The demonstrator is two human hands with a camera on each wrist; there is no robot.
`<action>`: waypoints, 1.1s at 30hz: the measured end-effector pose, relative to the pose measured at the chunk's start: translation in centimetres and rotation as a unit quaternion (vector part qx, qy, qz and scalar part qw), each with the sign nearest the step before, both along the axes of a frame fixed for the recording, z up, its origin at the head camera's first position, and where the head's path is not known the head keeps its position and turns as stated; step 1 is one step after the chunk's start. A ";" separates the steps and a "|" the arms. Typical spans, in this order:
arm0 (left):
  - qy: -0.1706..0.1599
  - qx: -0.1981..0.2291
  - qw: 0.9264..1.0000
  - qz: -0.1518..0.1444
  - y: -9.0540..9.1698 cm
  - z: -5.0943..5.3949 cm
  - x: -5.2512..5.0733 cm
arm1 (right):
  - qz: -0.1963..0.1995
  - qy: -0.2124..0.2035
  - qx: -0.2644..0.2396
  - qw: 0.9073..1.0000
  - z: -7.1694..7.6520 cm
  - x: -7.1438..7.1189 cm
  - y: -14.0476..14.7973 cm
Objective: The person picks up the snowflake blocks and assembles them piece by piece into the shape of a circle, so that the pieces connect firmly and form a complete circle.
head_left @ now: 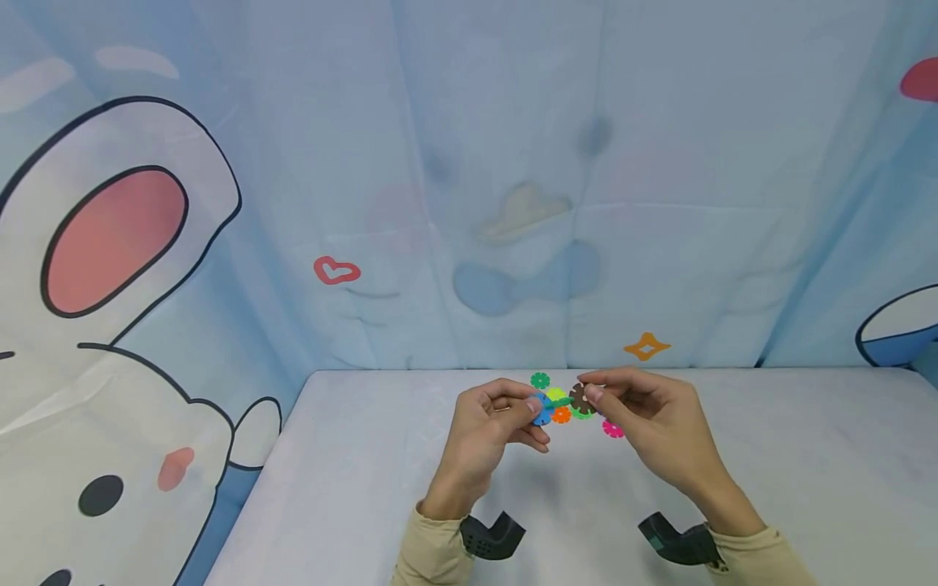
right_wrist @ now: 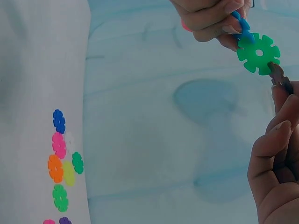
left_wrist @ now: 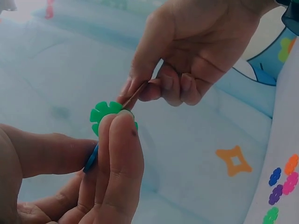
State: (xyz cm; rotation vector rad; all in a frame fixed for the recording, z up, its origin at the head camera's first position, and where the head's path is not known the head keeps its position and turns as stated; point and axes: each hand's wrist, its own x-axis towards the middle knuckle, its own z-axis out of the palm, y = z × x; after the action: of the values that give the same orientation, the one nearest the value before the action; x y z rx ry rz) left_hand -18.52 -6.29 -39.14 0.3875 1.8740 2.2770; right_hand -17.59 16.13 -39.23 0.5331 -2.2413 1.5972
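My left hand [head_left: 479,431] pinches a blue notched plastic disc [right_wrist: 242,29] between thumb and fingers. A green notched disc [right_wrist: 249,58] with a round central hole meets it and spans the gap between my hands. On its other side, a brown notched disc [head_left: 581,397] sits in the pinch of my right hand [head_left: 663,423]. In the right wrist view, both outer discs touch the green disc's edge, at an angle to it. Fingers partly hide the blue and brown discs; how deep the notches fit cannot be told. Both hands are raised above the table.
Loose notched discs lie on the white table [head_left: 352,472] near its far edge, among them a dark green one [head_left: 540,380], an orange one [right_wrist: 55,168], a pink one [head_left: 613,429] and a purple one [left_wrist: 275,194]. A light-blue printed curtain [head_left: 476,122] hangs behind.
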 end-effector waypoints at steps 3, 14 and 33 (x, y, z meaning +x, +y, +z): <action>0.006 -0.003 1.000 0.001 0.0 0.0 0.0 | 0.003 -0.003 -0.003 1.000 0.0 0.1 -0.1; 0.017 0.016 1.000 0.020 0.5 -0.1 0.3 | 0.011 -0.011 -0.032 0.999 -0.1 0.2 -0.4; -0.047 -0.018 0.996 -0.070 -0.7 -1.0 -1.0 | -0.035 0.007 0.076 0.996 -2.1 -1.3 0.1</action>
State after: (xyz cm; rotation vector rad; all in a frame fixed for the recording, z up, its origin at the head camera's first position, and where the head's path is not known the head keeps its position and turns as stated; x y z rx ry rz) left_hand -19.52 -7.04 -40.12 0.3867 1.7804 2.1291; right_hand -18.91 16.18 -41.28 0.4981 -2.3571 1.3932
